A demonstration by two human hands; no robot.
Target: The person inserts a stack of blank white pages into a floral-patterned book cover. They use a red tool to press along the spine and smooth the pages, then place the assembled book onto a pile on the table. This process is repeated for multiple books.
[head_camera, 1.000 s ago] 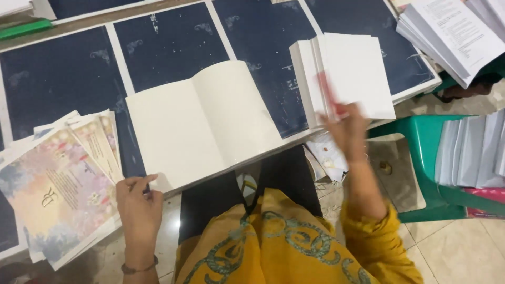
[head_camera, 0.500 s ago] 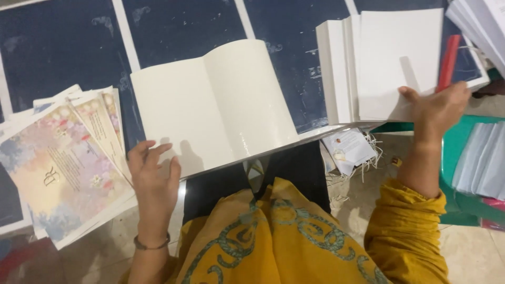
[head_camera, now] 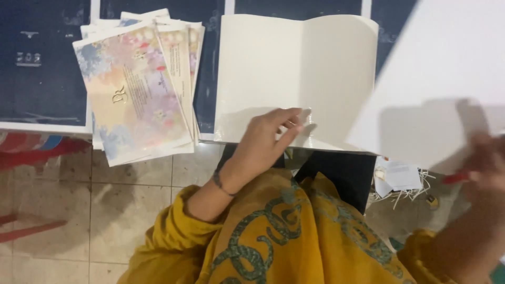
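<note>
Centre frame: the left hand [head_camera: 268, 144] now rests flat on the lower edge of the open cream folded card [head_camera: 297, 79], fingers spread, pressing rather than gripping, so its grip is apart. Half a sec. ago that hand lay lower left, off the card, near the stack of floral printed cards [head_camera: 139, 87]; it has since slid onto the fold.

Right side: the right hand [head_camera: 486, 160], blurred w/ motion, has lifted a large white sheet [head_camera: 447, 79] clear of the pile and swings it across the upper right of the frame toward the open card. A red sliver shows by that hand; whether its grip is pinched on the sheet's edge I can't tell through the blur.

Judging by this, one hand steadies the card while the other brings an insert in. The dark worktop [head_camera: 42, 58] carries it all; floral stack sits upper left, untouched.
</note>
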